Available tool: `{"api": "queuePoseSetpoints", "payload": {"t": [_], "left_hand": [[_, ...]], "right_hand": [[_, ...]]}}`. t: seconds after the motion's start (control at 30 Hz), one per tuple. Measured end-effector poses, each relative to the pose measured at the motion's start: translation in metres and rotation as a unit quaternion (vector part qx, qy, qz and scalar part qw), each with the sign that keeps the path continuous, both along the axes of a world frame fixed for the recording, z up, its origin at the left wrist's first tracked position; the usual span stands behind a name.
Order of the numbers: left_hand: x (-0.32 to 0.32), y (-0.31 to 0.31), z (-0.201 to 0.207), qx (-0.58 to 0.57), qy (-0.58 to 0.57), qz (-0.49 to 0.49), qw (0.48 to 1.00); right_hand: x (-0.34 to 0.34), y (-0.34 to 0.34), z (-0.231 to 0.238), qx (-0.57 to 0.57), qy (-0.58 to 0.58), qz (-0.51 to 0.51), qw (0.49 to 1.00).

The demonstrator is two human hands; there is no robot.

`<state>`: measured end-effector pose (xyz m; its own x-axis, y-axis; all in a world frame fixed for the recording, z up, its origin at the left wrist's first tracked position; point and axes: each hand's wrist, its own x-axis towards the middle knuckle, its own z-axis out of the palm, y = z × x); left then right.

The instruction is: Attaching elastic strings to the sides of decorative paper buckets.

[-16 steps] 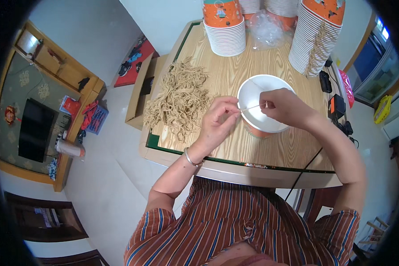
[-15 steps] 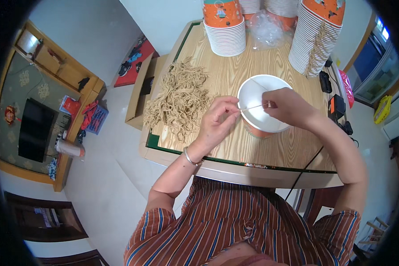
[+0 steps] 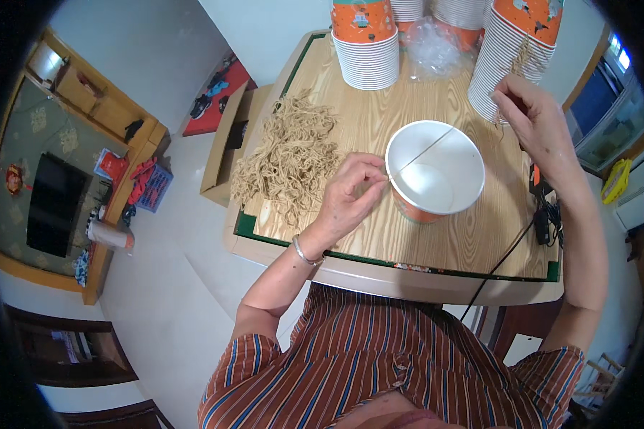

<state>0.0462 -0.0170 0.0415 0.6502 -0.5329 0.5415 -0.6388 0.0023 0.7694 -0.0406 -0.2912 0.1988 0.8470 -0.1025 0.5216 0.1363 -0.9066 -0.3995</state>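
Observation:
A white paper tub (image 3: pixel 461 187) with an orange outside stands open on the table before me. My left hand (image 3: pixel 354 191) is at its left rim, thumb and forefinger pinched on a thin tan string (image 3: pixel 423 155). The string runs straight across the tub's mouth toward my right hand (image 3: pixel 537 118). That hand is raised at the right, beside a tall stack of tubs, its fingertips pinched in line with the string. Beyond the far rim the string is hard to make out. A loose heap of tan noodle-like cords (image 3: pixel 290 154) lies left of my left hand.
Nested orange-and-white tubs stand in a left stack (image 3: pixel 366 61) and a right stack (image 3: pixel 483 79), tan strands hanging on the right one. A clear plastic bag (image 3: pixel 433 48) lies between them. A black cable (image 3: pixel 504 261) crosses the table's front edge. A cardboard box (image 3: pixel 225 154) stands at left.
My right hand has moved from over the tub up and right to the tall stack. The string now stretches across the mouth. My left hand stays pinched at the rim.

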Motion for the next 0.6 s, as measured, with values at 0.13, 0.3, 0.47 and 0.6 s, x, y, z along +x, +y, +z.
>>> {"api": "queuePoseSetpoints", "payload": {"t": [0.13, 0.3, 0.47, 0.6], "left_hand": [[-0.003, -0.002, 0.000, 0.007, 0.003, 0.006, 1.000], [-0.002, -0.004, -0.006, 0.002, -0.004, 0.006, 1.000], [0.000, -0.005, -0.012, -0.029, 0.031, -0.001, 0.999], [0.000, -0.004, -0.012, -0.042, 0.066, -0.014, 0.997]], "right_hand": [[0.010, 0.025, -0.013, 0.117, -0.006, 0.085, 0.990], [0.020, 0.043, -0.005, 0.195, 0.003, 0.128, 0.972], [0.021, 0.055, 0.007, 0.195, -0.026, 0.187, 0.962], [0.013, 0.060, 0.002, 0.325, 0.055, 0.176, 0.928]]}}
